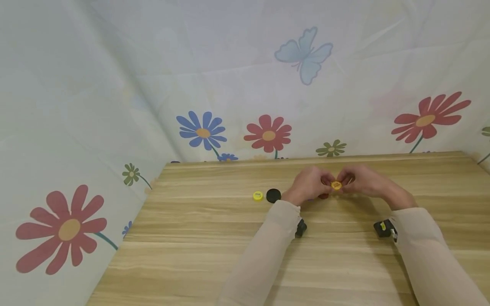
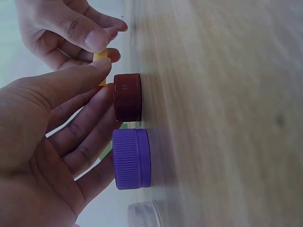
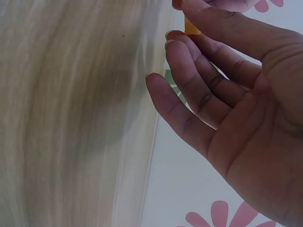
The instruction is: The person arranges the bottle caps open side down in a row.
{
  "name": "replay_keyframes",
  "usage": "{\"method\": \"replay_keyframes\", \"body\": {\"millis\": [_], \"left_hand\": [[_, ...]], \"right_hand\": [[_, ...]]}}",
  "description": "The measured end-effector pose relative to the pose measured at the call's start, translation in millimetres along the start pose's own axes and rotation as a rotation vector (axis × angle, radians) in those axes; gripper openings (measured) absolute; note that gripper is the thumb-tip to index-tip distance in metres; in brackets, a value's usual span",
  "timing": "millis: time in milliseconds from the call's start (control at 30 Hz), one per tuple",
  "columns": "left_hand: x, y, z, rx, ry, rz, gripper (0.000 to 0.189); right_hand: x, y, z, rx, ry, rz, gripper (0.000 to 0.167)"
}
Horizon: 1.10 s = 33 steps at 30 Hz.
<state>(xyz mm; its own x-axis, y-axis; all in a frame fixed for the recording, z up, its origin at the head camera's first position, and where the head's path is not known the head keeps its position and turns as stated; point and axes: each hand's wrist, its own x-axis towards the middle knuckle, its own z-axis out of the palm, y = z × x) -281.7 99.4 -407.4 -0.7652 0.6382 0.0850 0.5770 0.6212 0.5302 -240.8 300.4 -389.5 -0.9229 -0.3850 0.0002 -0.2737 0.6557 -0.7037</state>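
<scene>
An orange bottle cap [image 1: 336,185] is held between my two hands near the back of the table. My left hand [image 1: 308,182] pinches its left side between thumb and fingers, and my right hand [image 1: 363,180] pinches the right side. In the left wrist view, the orange cap [image 2: 100,56] shows between both thumbs. Beside the left fingers, a ribbed dark red cap [image 2: 128,97] and a larger purple cap [image 2: 131,159] rest on the wooden surface. A clear ribbed cap [image 2: 144,215] is partly cut off by that view's edge.
Left of my left wrist, a black round cap [image 1: 273,195] and a small yellow cap [image 1: 258,196] lie on the wooden table [image 1: 199,238]. Behind the table's back edge hangs a flowered cloth [image 1: 229,85], which also runs along the left side.
</scene>
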Motion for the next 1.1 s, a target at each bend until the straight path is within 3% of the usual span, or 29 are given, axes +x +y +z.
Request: {"method": "replay_keyframes", "body": {"millis": [433, 1100], "left_hand": [[-0.2, 0.4, 2.3, 0.036, -0.037, -0.011, 0.020], [-0.5, 4.8, 4.5, 0.130, -0.027, -0.012, 0.019]], "right_hand": [[0.0, 1.6, 3.2, -0.033, -0.023, -0.001, 0.021], [0.8, 1.1, 4.1, -0.050, -0.049, 0.025, 0.024]]}}
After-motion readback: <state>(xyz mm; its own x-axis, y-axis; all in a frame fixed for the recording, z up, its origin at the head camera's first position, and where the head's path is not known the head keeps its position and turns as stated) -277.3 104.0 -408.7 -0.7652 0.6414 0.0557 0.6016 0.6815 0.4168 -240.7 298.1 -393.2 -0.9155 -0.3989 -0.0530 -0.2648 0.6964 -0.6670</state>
